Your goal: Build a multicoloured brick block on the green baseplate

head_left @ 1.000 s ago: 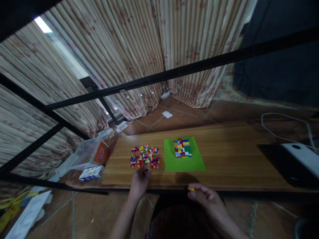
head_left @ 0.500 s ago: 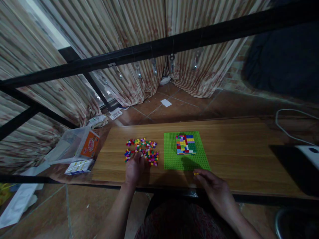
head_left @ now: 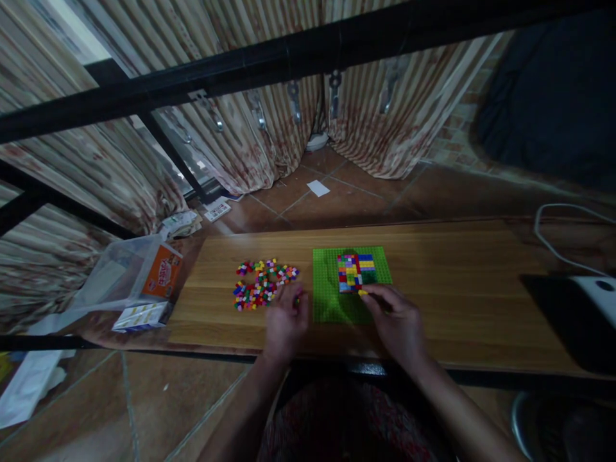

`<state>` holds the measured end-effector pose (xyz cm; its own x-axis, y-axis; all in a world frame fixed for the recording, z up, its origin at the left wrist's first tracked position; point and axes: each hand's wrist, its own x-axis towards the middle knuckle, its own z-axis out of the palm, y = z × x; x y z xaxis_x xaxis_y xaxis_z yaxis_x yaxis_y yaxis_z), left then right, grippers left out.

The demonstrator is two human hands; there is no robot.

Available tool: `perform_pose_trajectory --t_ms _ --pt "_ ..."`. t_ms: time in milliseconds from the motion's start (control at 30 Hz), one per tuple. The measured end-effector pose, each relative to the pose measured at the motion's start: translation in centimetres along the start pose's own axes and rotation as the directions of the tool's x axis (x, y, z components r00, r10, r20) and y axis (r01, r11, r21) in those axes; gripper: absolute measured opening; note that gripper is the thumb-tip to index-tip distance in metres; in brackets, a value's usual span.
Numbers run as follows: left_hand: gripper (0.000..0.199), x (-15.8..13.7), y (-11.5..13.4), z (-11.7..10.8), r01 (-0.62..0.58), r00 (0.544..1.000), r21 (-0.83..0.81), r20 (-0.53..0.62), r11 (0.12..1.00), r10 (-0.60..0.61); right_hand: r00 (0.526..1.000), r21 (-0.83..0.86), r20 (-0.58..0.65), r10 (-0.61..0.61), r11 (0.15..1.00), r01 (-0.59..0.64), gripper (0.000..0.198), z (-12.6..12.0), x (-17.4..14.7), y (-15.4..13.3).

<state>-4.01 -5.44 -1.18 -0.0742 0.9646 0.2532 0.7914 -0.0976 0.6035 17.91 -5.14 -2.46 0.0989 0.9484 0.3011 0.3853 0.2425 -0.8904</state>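
My right hand (head_left: 397, 317) pinches a small yellow toy brick (head_left: 362, 293) between thumb and fingertips. It holds the brick at the near edge of a multicoloured block of bricks (head_left: 350, 272); whether the two touch I cannot tell. That block sits on a green studded baseplate (head_left: 326, 301), and my right hand hides part of both. My left hand (head_left: 285, 321) is curled, fingers bent together, at the right side of a loose pile of small coloured bricks (head_left: 253, 292). What its fingers hold, if anything, is hidden.
The wooden table (head_left: 462, 282) carries a black and white object (head_left: 572, 321) at its right end, with a white cable (head_left: 539, 224) behind. Off the left end are a clear plastic bin (head_left: 125, 269) with an orange label and a small box (head_left: 142, 317). A dark rail (head_left: 269, 61) crosses ahead.
My right hand has brought the yellow brick from the baseplate's near edge up to the block of bricks. My left hand has shifted right, from mid-pile to the pile's right side.
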Motion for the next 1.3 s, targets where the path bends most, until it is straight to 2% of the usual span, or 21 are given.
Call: perform_pose_trajectory --t_ms 67,133,233,300,500,633,733,900,1100,1300 --pt "0.024 -0.1 2.5 1.6 -0.043 0.992 -0.145 0.109 0.988 0.059 1.0 0.004 -0.002 -0.004 1.0 0.004 0.018 0.4 0.1 -0.3" --pt "0.024 -0.1 4.4 2.8 -0.013 0.988 -0.269 0.142 0.963 0.053 1.0 0.024 -0.015 0.014 1.0 -0.013 0.018 0.7 0.0 -0.5" --pt "0.021 0.3 5.8 3.6 0.009 0.983 -0.414 0.171 0.91 0.068 0.997 0.082 -0.04 0.065 0.995 -0.061 0.021 1.0 -0.3 -0.7" --pt "0.018 0.6 6.0 3.7 -0.009 0.977 -0.454 0.185 0.891 0.105 0.994 0.127 -0.05 0.094 0.988 -0.087 0.024 1.2 -0.4 -0.7" --pt "0.018 1.1 5.3 4.0 -0.05 0.969 -0.359 0.207 0.932 0.132 0.984 0.225 -0.065 0.164 0.964 -0.145 0.024 1.8 -0.5 -0.6" --pt "0.019 1.6 4.7 4.5 -0.107 0.966 -0.174 0.216 0.979 0.144 0.976 0.173 -0.145 0.16 0.976 -0.134 0.024 0.8 -0.2 -0.3" --pt "0.02 2.0 4.2 4.8 -0.133 0.962 -0.103 0.227 0.986 0.153 0.969 0.112 -0.194 0.154 0.985 -0.134 0.024 -0.1 0.2 0.3" --pt "0.02 2.4 4.0 5.1 -0.159 0.948 -0.078 0.267 0.984 0.174 0.969 0.066 -0.202 0.144 0.989 -0.133 0.024 -0.3 0.9 1.1" --pt "0.016 2.9 4.3 4.9 -0.132 0.954 -0.068 0.261 0.989 0.145 0.979 -0.034 -0.178 0.101 0.993 -0.109 0.026 0.4 1.8 1.7" --pt "0.012 3.0 4.5 5.2 -0.101 0.965 -0.1 0.232 0.99 0.122 0.978 -0.121 -0.124 0.166 0.976 -0.181 0.051 1.5 2.0 2.1"
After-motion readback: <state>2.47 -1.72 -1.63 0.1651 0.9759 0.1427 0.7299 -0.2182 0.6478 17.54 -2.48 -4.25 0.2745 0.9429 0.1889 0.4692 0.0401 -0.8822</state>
